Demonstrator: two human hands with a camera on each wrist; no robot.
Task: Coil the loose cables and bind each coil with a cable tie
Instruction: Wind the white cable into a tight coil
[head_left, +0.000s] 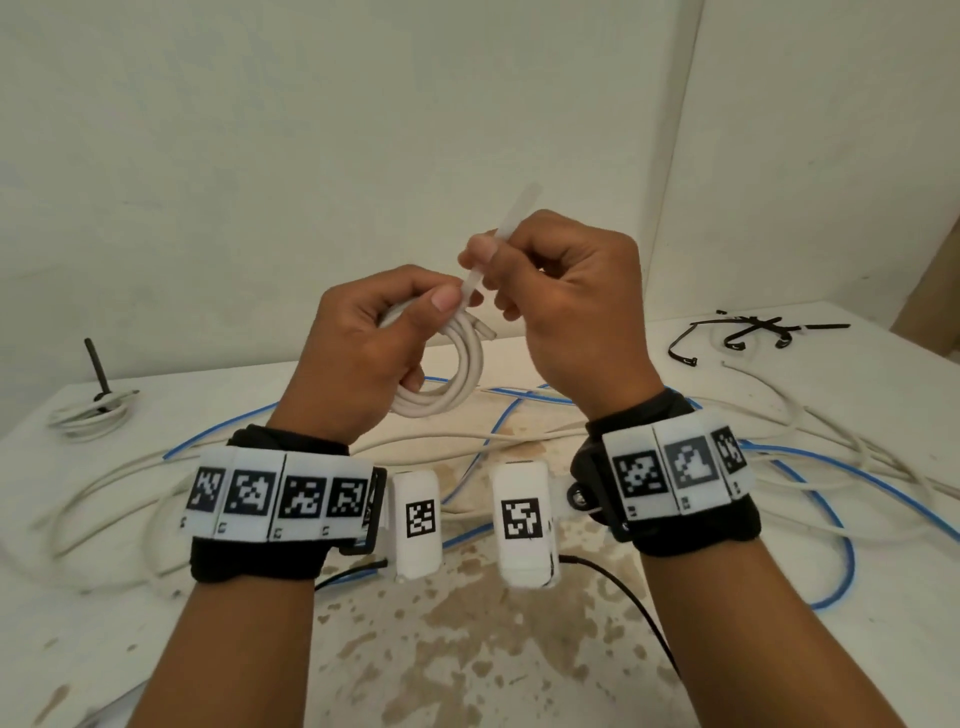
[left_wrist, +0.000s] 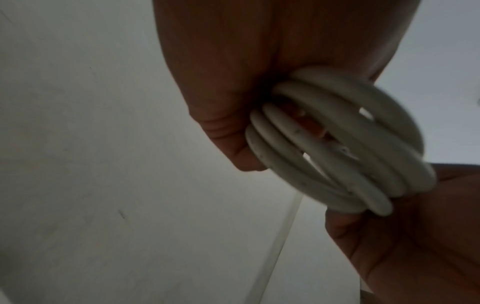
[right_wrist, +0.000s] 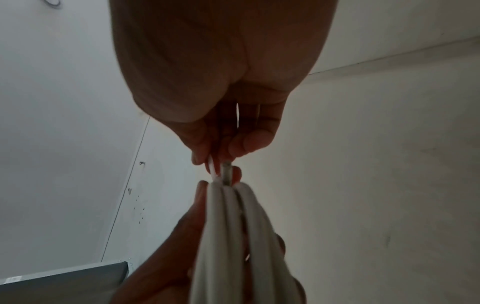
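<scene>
Pinched in my right hand (head_left: 566, 306) was a white tie (head_left: 501, 244), its low end at the coil (head_left: 447, 364) gripped in my left hand (head_left: 363, 353), raised above the table (head_left: 519, 649); I judged the loops could spring loose if that grip eased before the tie locked.

White table (head_left: 545, 675) carried brown blotchy stains (head_left: 467, 634) across its near middle; plain pale walls (head_left: 311, 130) met in a corner behind it, and a grey panel (right_wrist: 64, 281) showed low in right wrist view.
</scene>
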